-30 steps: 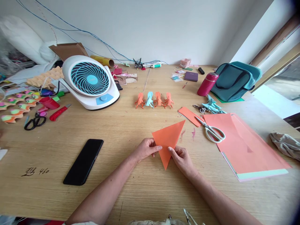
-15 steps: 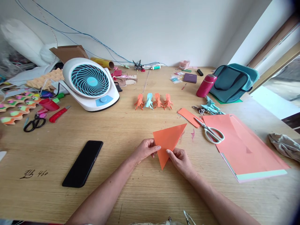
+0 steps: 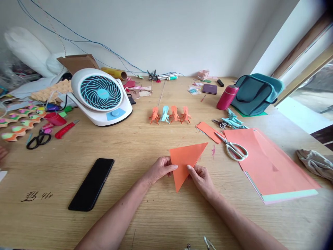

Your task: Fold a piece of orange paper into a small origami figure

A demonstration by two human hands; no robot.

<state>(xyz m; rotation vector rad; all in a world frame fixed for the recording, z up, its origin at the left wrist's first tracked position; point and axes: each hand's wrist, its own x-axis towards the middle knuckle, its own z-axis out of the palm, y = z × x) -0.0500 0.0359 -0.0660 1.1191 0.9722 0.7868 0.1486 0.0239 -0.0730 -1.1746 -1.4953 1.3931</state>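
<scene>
Between my two hands is an orange sheet of paper [image 3: 185, 158] folded into a triangle, one point toward me and another toward the upper right. My left hand [image 3: 163, 169] pinches its left edge, thumb on top and fingers behind. On the lower right edge, my right hand [image 3: 201, 177] grips it the same way. Beyond the paper stand several small folded paper figures [image 3: 174, 114] in a row, orange ones and a light blue one. Orange paper strips [image 3: 208, 132] and white-handled scissors [image 3: 236, 151] lie to the right of my hands.
Large orange sheets [image 3: 275, 166] lie under the scissors. A black phone [image 3: 91, 184] rests left of my forearm, a white fan [image 3: 104, 95] behind it. Farther right are a pink bottle [image 3: 227, 97] and a teal bag [image 3: 256, 93]. Part of another person's hand [image 3: 3, 152] shows at the left edge.
The paper has turned slightly in my hands, and my right thumb sits a little farther right on it. At the left edge, more of the other person's hand has come into view.
</scene>
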